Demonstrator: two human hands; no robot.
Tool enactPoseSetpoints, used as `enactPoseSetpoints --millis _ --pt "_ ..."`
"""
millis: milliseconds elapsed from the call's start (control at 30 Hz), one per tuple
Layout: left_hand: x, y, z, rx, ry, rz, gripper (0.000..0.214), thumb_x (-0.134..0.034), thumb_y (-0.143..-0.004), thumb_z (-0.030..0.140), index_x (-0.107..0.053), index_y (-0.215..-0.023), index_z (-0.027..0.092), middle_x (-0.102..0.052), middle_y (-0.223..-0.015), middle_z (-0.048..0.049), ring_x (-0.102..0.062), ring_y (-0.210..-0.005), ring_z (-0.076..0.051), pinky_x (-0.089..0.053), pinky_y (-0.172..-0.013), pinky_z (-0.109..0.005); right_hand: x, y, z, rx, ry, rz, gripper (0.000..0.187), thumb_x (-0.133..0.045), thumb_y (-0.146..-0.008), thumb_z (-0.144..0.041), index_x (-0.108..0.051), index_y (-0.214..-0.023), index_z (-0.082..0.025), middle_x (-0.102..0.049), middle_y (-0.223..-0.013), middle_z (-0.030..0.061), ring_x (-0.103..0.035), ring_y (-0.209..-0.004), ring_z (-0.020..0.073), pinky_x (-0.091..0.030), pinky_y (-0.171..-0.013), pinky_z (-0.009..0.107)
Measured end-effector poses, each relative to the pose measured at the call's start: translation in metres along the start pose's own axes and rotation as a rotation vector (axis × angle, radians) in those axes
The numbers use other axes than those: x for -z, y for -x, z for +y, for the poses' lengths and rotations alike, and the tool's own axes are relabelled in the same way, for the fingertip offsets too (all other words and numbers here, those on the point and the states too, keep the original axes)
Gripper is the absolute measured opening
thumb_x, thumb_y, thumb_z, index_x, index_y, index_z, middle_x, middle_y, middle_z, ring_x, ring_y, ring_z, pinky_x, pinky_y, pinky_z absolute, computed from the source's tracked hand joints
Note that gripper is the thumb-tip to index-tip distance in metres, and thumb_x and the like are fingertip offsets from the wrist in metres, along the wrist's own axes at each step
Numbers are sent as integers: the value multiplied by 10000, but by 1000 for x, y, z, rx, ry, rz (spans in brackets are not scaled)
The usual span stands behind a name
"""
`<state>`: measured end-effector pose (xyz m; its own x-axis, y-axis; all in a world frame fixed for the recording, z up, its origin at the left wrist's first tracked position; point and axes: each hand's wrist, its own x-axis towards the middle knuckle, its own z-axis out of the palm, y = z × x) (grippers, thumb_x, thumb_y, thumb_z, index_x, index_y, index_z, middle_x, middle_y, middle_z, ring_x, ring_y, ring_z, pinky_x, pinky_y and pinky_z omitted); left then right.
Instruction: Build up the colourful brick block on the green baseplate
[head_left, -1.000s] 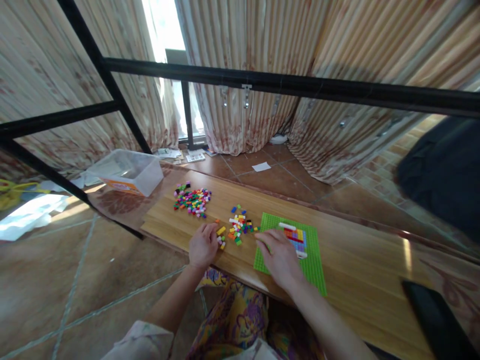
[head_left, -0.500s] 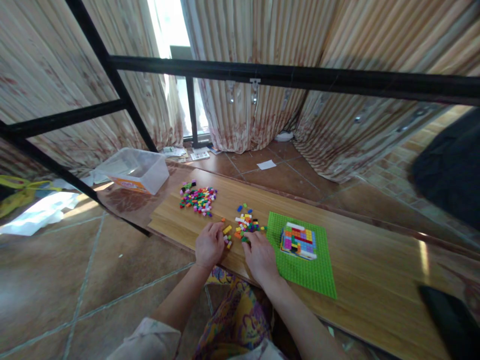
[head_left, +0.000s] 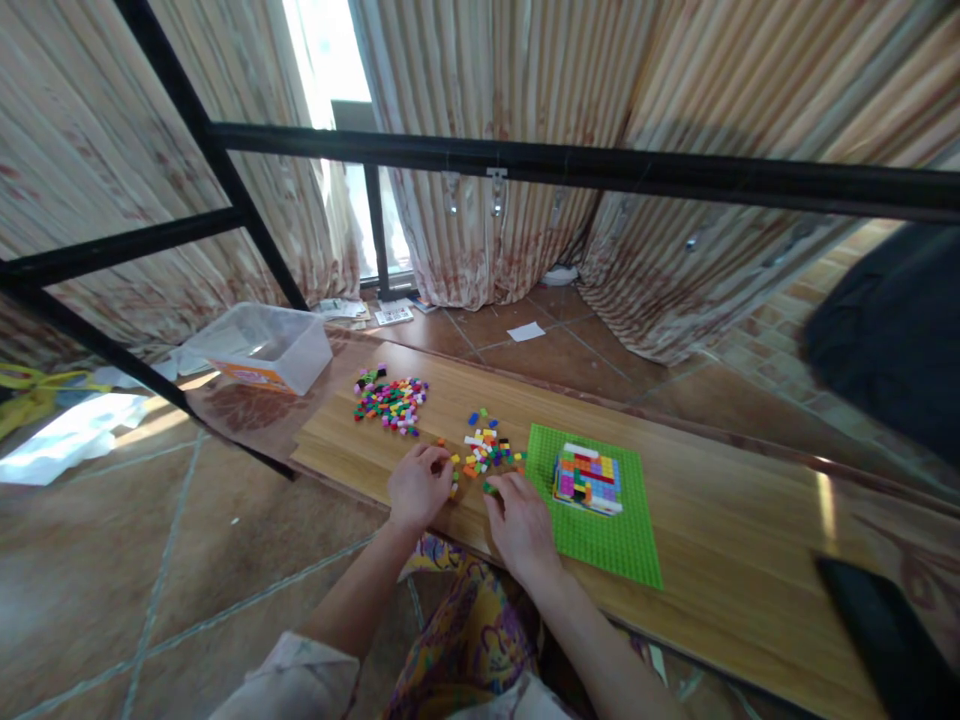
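My left hand (head_left: 421, 486) is over the wooden board with its fingers curled together; whatever they hold, if anything, is hidden. A few small bricks (head_left: 454, 478) lie right beside its fingertips. My right hand (head_left: 519, 520) pinches a green toy brick (head_left: 490, 488) between thumb and fingers, just in front of a small pile of mixed bricks (head_left: 487, 452). To the right of that hand lies a green baseplate (head_left: 621, 555). A block built of many-coloured bricks (head_left: 589, 478) stands on it.
A larger heap of colourful bricks (head_left: 391, 402) is at the board's (head_left: 735, 540) far left. Beyond it stands a clear plastic box (head_left: 300, 350) with an orange label. A dark phone-like slab (head_left: 885, 625) lies at the right end. A black metal rail (head_left: 525, 160) crosses behind.
My right hand has drawn slightly back from the pile, and a green brick now shows in its fingertips. My left hand's fingers have lifted and curled. The view has shifted slightly.
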<state>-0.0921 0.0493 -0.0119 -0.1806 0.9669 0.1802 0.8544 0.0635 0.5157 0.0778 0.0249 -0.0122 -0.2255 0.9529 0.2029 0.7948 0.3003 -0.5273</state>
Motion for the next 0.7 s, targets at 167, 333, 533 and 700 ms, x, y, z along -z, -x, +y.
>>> enactPoseSetpoints --millis 167,333,533,700 --pt "4 -10 11 -15 -103 -74 156 -500 -880 236 -650 -849 208 -656 -923 -44 -607 -835 -178 -428 -713 -272 14 11 -5 5 -25 30 211 -488 -890 -169 -648 -1022 -209 -653 -994 71 -603 -968 204 -469 -870 326" --pt "1 -19 10 -109 -132 -95 163 -454 -892 183 -609 -839 185 -640 -909 -76 -598 -866 -201 -446 -779 -304 33 21 -8 -30 -79 72 215 -480 -902 -177 -653 -1021 -220 -652 -1025 64 -602 -987 204 -469 -885 330" --pt "12 -21 23 -135 59 8 184 -420 -902 234 -590 -857 179 -640 -872 -84 -602 -858 -224 -459 -775 -337 50 30 -6 -88 -242 165 207 -482 -914 -201 -658 -1023 -212 -664 -1001 57 -610 -962 192 -473 -873 326" --pt "16 9 68 -85 581 -190 221 -486 -877 362 -606 -834 181 -622 -739 -14 -582 -700 -156 -461 -665 -270 65 32 -2 -166 -454 265 226 -498 -915 -251 -644 -1084 -213 -674 -987 49 -628 -855 154 -502 -770 277"
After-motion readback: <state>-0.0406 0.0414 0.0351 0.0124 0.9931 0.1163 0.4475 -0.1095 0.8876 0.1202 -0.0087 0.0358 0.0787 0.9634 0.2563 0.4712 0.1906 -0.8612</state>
